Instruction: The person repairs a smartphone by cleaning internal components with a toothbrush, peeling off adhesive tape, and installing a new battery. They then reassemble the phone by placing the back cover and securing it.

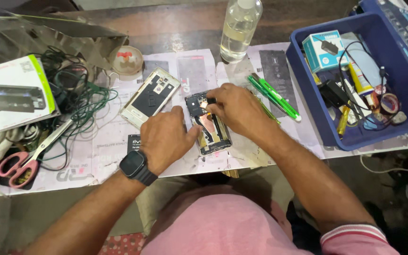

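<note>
At the far left of the paper-covered worktop (95, 165) lie pink-handled metal scissors (24, 163), beside a tangle of green and black wires (79, 101). Right of the wires rests a pale gold phone back cover (150, 97), lying flat and tilted, its inner side up. The left hand (166, 138), with a black smartwatch (137, 167) on its wrist, lies just below that cover; its thumb presses against the left edge of the opened black smartphone with exposed internals (210, 126), so this grip braces the phone rather than closing around it. The phone lies flat at the middle of the worktop, between the two hands. The right hand (238, 109) covers the phone's upper right part, fingertips pinched together on a small black piece near its top end. Behind the hands stands a clear plastic bottle of pale liquid (238, 29). Just right of the right hand lie two green pen-shaped tools (274, 97). Furthest right sits a blue plastic bin (303, 85) holding small boxes, cables and tubes.
</note>
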